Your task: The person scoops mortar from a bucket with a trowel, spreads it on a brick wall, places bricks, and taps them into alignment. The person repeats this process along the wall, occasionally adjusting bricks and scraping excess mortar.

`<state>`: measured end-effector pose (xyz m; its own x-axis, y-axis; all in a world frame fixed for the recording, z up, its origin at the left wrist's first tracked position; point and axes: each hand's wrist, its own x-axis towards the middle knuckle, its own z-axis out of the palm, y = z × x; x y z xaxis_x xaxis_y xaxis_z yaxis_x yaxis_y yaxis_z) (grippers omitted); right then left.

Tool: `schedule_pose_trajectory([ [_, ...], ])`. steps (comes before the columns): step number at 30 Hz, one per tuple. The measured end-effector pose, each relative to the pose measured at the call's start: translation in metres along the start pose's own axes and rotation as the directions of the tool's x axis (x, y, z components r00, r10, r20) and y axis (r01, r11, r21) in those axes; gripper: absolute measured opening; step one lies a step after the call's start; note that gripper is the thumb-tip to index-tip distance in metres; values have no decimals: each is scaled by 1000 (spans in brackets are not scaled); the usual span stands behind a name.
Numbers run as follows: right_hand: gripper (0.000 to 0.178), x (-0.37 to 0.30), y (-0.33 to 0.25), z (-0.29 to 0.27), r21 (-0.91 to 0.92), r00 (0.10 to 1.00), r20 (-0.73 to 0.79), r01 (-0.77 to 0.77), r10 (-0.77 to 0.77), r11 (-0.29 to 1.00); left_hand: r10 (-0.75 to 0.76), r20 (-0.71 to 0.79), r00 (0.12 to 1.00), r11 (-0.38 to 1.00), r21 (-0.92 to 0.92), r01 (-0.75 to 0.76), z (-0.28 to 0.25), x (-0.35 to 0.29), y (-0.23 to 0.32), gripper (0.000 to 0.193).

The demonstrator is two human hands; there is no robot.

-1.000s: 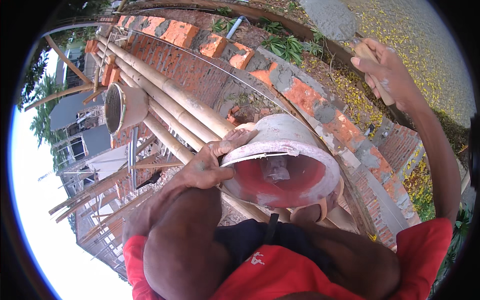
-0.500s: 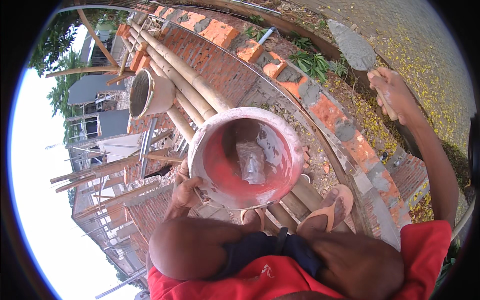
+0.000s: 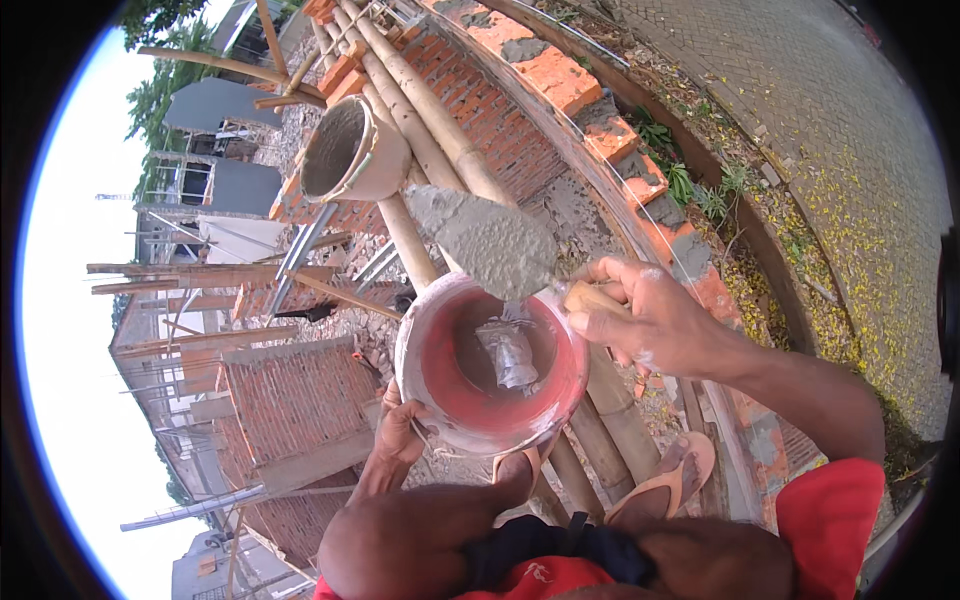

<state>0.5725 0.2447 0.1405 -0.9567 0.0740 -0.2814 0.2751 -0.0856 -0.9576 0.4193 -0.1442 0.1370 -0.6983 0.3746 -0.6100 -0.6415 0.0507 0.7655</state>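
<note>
My left hand (image 3: 400, 432) grips the near left rim of a bucket (image 3: 440, 375), red inside and crusted pale at the rim. The bucket is tilted toward me above my feet. At its bottom lie some murky liquid and a crumpled, shiny, clear plastic-looking thing (image 3: 508, 352). My right hand (image 3: 655, 318) is closed round the wooden handle of a trowel (image 3: 490, 240). Grey, wet-looking mortar covers its blade, which is held over the far edge of the bucket and hides part of that rim.
Bamboo poles (image 3: 465, 150) run ahead and beneath my sandalled feet. A second bucket (image 3: 385, 160), smeared with mortar, stands on them. On the right is a brick wall (image 3: 560, 80) with a taut string along it; beyond are plants and paving (image 3: 800, 130). Timber and brickwork (image 3: 300, 395) lie left.
My right hand has swung the trowel left, from beyond the brick wall to over the bucket. The view has shifted, and my left hand still grips the bucket.
</note>
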Motion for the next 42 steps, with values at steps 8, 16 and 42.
schedule_pose_trajectory([
  [8,44,228,42,28,-751,982,189,155,-17,642,18,-249,968,991,-121,-49,-33,-62,-39,69],
  [16,35,316,99,82,-940,945,303,318,-124,127,-8,-337,942,992,-123,-35,-41,-70,-36,69],
  [42,36,65,129,170,-780,745,583,625,-324,35,2,-67,998,967,254,15,31,-36,-7,66],
])
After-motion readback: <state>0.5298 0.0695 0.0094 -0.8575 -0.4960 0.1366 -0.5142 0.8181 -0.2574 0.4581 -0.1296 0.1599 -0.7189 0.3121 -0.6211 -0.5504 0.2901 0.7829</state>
